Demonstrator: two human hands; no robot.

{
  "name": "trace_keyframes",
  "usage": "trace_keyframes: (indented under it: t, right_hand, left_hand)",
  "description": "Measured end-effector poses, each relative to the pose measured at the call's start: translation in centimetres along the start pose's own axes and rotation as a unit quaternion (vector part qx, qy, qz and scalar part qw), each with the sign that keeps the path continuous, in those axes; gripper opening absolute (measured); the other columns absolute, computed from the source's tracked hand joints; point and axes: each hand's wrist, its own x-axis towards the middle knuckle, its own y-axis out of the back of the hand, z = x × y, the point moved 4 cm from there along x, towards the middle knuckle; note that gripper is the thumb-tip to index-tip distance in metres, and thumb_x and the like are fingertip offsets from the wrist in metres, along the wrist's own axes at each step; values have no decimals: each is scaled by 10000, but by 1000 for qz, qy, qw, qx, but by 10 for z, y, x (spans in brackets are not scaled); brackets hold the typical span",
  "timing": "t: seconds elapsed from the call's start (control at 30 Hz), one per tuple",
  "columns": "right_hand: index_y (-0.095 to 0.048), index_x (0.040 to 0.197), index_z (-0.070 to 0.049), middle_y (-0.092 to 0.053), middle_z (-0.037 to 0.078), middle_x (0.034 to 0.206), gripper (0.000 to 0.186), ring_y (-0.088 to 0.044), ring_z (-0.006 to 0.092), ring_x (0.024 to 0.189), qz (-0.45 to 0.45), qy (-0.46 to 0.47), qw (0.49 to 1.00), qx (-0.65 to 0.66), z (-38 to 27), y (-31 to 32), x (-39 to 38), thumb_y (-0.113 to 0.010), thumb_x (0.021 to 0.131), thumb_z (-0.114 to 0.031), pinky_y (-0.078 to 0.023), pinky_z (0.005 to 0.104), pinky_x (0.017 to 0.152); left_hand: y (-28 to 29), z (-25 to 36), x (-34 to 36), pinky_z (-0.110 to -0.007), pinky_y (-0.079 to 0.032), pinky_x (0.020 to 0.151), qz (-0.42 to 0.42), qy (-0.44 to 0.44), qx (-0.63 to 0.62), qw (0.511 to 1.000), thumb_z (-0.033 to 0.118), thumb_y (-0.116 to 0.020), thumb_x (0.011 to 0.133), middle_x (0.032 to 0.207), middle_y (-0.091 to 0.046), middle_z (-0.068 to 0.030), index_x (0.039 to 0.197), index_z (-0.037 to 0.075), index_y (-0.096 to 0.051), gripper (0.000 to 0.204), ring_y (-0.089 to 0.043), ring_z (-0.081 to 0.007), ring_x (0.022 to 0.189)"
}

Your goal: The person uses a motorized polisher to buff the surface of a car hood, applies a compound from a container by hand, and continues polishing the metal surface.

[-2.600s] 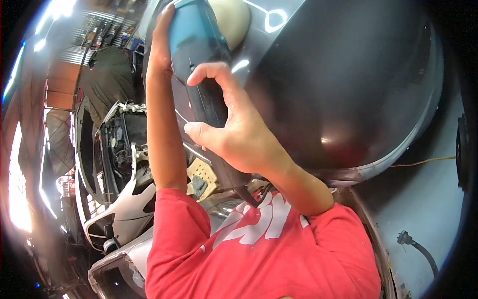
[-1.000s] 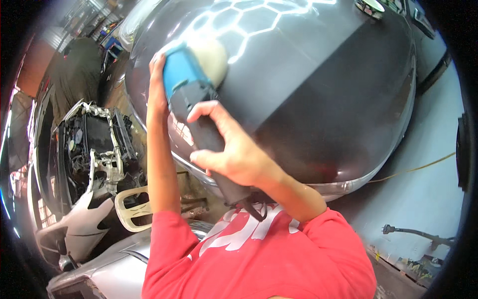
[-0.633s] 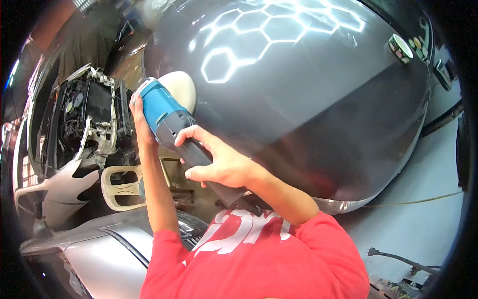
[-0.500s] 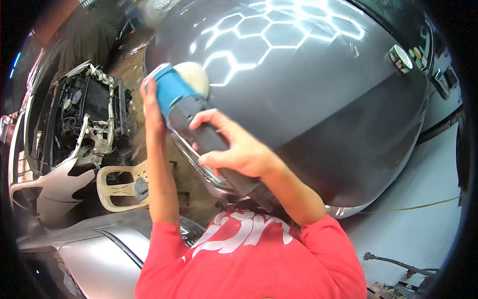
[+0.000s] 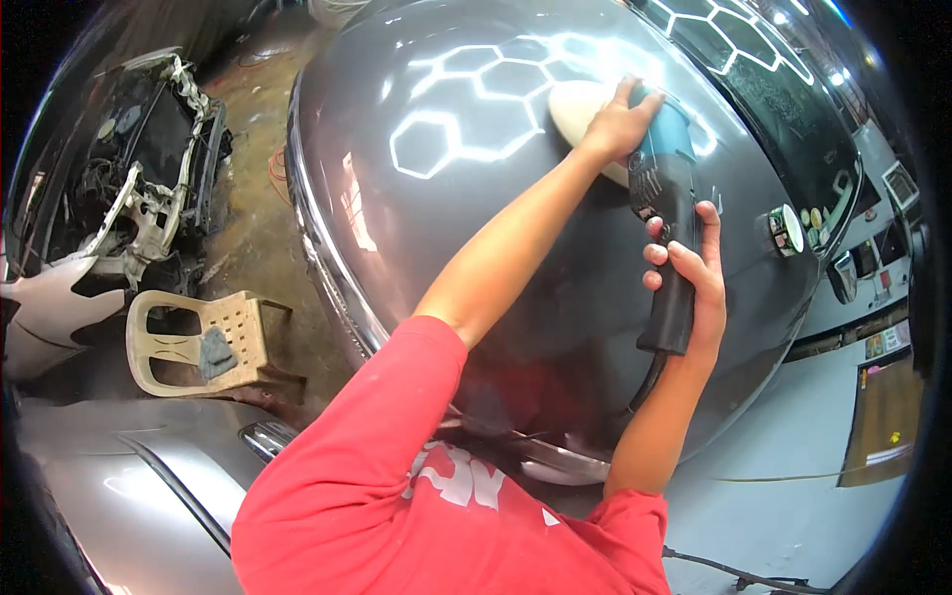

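Observation:
A car polisher (image 5: pixel 666 183) with a blue head, a black body and a round cream pad (image 5: pixel 575 107) rests over the dark glossy hood (image 5: pixel 436 233) of a car. My left hand (image 5: pixel 617 127) is closed over the blue head, beside the pad. Farther back on the tool, my right hand (image 5: pixel 702 273) wraps the black handle from its right side. A black cord (image 5: pixel 650 385) runs from the handle's end along my right forearm. The pad's working face is hidden. Hexagonal light reflections show on the hood.
An open round tin (image 5: pixel 786 230) sits near the windshield (image 5: pixel 739 74). At left stand a cream plastic chair (image 5: pixel 159 349) with a grey cloth (image 5: pixel 215 353) on it, a silver car (image 5: pixel 178 486) and a stripped car front (image 5: pixel 149 203).
Both hands have carried the polisher from the hood's left edge across to the right, near the windshield. The tool has turned more upright in view, and my view has shifted.

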Motion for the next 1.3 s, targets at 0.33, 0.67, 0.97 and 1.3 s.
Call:
trace_keyframes:
  t: [0.33,0.67,0.97,1.3]
  right_hand:
    - [-441,1307,-191,-580,114,1101,638,-621,151,784,-121,-103,987,-33,101,-118,-10,-712,784,58,-540,274,597]
    - [-443,1280,-150,-559,99,1115,562,-597,117,741,-319,-229,919,-23,160,-174,-44,-701,812,25,-532,267,646]
    - [-442,1301,-178,-592,91,1085,603,-601,120,680,-127,-113,984,-44,83,-88,-78,-705,802,35,-525,260,607]
    - [-410,1350,-202,-548,146,1109,651,-620,150,799,43,22,998,33,10,4,-109,-660,813,66,-560,275,594]
  left_hand:
    - [214,-15,-89,-423,-344,1143,136,-53,52,988,459,-458,1013,1517,-384,-222,1497,49,-367,642,-441,-363,1367]
    - [328,-15,-225,-434,-556,964,296,-62,-105,947,341,-408,1062,1312,-585,-139,1415,105,-446,426,-645,-278,1129]
    - [175,-5,-149,-422,-391,1122,134,-78,72,985,434,-487,1019,1502,-399,-153,1426,78,-480,541,-481,-323,1337]
    - [-26,21,-102,-441,-509,973,-37,15,57,998,571,-557,918,1424,-517,-294,1548,125,-332,805,-572,-379,1267]
